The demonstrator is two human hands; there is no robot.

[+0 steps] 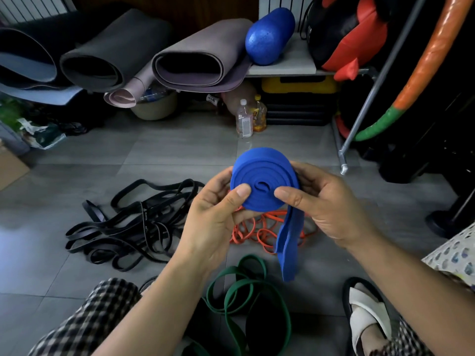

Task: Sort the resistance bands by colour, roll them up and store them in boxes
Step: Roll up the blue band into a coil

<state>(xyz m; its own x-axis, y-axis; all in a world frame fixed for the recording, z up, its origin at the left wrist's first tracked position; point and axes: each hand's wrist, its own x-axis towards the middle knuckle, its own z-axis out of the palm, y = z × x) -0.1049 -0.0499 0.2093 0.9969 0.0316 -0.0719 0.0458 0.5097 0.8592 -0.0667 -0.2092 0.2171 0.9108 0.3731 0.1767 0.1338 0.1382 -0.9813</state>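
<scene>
A wide blue resistance band [259,170] is wound into a thick coil held above the floor in mid-frame. My left hand [213,211] grips the coil's left side, thumb pressed on its face. Gripping the right side is my right hand [326,201], its thumb also on the face. The band's loose tail [289,242] hangs down from the coil. On the grey tiles lie a tangle of black bands [128,224] at the left, thin orange bands [257,229] under the coil, and green bands [239,289] near my knees.
Rolled yoga mats [195,55] and a blue foam roller [267,37] sit on a low shelf behind. Two plastic bottles [246,119] stand on the floor. A metal rack leg [343,160] and hoops are at right, a cardboard box corner [10,168] at far left.
</scene>
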